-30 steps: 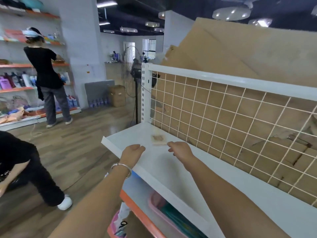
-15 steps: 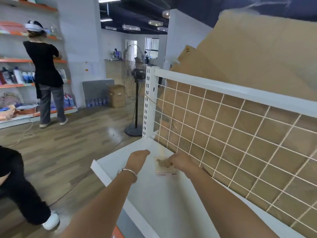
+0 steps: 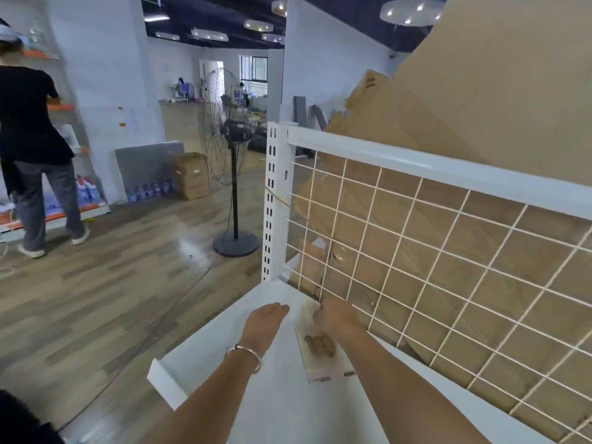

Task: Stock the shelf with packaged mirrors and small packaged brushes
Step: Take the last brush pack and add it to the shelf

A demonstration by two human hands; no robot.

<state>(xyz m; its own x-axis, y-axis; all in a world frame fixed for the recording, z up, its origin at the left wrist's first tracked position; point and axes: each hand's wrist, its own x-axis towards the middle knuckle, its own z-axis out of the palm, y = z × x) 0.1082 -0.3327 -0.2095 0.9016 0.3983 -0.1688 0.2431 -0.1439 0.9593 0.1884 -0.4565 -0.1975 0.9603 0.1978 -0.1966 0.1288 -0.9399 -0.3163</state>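
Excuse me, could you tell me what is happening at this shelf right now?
A person is stocking a white shelf. Their right hand grips the far end of a packaged brush, which lies flat on the shelf close to the wire grid back. The left hand, with a bracelet at the wrist, is open just beside it and holds nothing. Another person stands at shelves across the room.

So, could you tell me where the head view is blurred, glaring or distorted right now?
Head view: the standing person at far left is motion-smeared; head view: a pale glare patch sits on the wood floor near the fan; head view: the wide lens splays the wire grid; the right hand on the packaged brush reads soft but legible.
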